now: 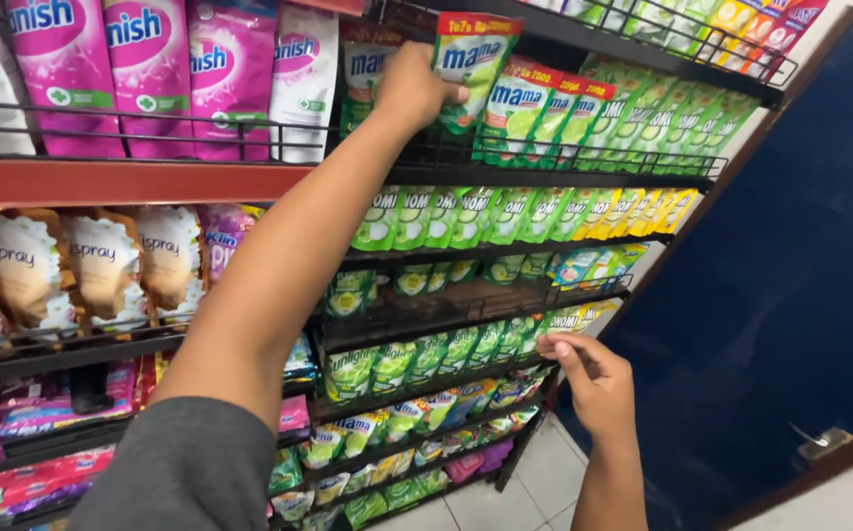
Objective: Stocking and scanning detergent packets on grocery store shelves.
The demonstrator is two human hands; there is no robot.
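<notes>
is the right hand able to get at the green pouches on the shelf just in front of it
Probably yes. The right hand hangs at the shelf edge beside the green pouches, its fingers holding nothing visible. Only a low wire rail fronts them, and it could reach over that.

We stand before a tall black wire rack (505, 251) beside red shelves (121, 182), both crowded with bright pouches. To the right we see a dark blue panel (781, 285) in a brown frame, and pale floor tiles (535, 482) below.
</notes>
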